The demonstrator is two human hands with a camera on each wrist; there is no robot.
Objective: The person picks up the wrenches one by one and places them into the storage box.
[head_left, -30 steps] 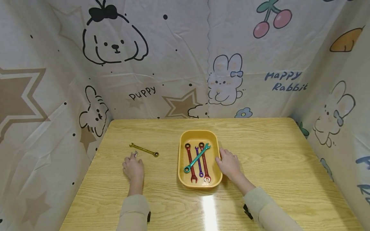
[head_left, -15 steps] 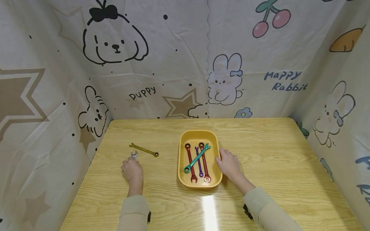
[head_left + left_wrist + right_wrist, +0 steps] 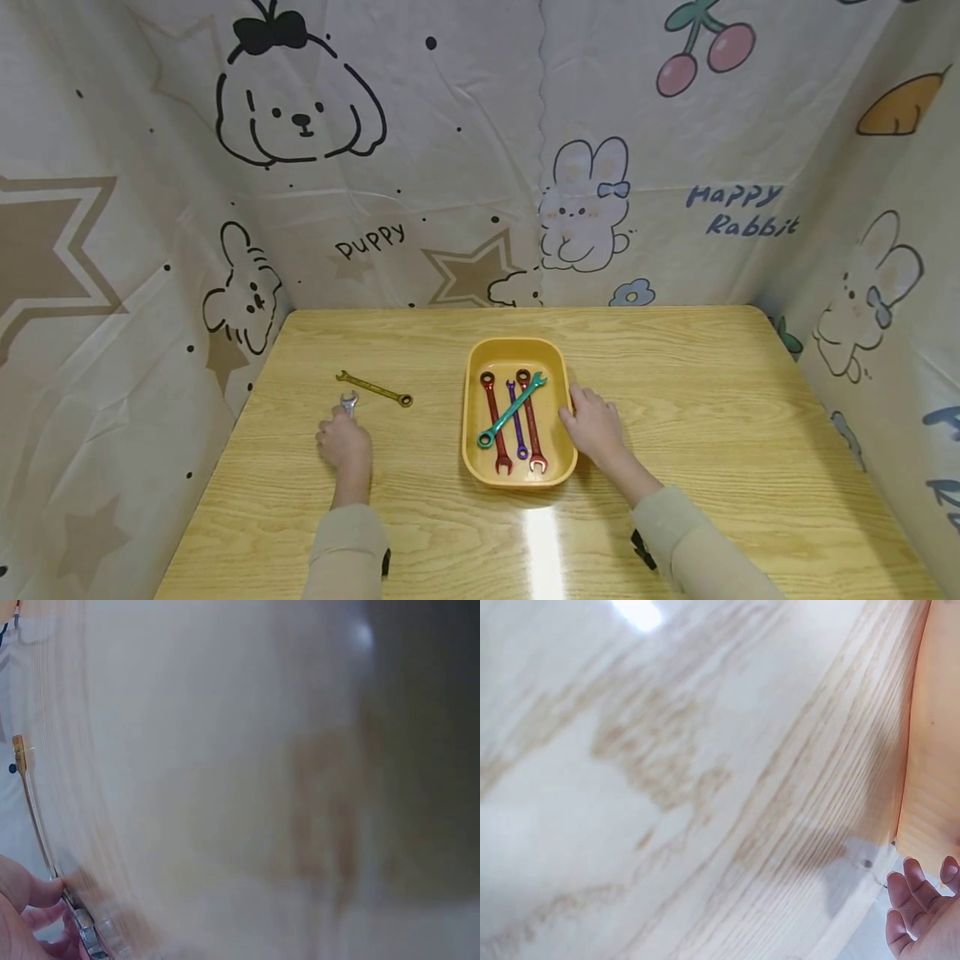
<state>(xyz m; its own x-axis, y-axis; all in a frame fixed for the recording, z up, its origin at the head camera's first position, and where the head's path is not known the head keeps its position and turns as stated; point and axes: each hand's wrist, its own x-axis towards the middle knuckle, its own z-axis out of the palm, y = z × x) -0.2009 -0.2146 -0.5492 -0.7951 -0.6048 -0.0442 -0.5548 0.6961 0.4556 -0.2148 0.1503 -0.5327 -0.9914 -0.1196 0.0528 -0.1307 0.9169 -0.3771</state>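
Note:
In the head view my left hand [image 3: 345,443], at the left of the table, pinches a silver wrench [image 3: 349,402]. Only its open jaw end shows past the fingers; in the left wrist view part of the silver wrench [image 3: 88,939] lies by the fingertips. Just beyond it a gold wrench [image 3: 378,389] lies on the table. My right hand [image 3: 594,423] holds the right rim of a yellow tray [image 3: 471,417], thumb over the edge and fingers along the outside. Inside lie two red wrenches [image 3: 532,425], a purple wrench [image 3: 517,421] and a teal wrench [image 3: 512,410] across them.
The wooden table [image 3: 675,358] reaches back to a patterned cloth [image 3: 450,183], which also hangs at both sides. A bright light reflection [image 3: 543,550] falls on the wood in front of the tray.
My left hand has drawn back slightly toward the near side, and more of the silver wrench's end shows. My right hand, the tray and the gold wrench have stayed in place.

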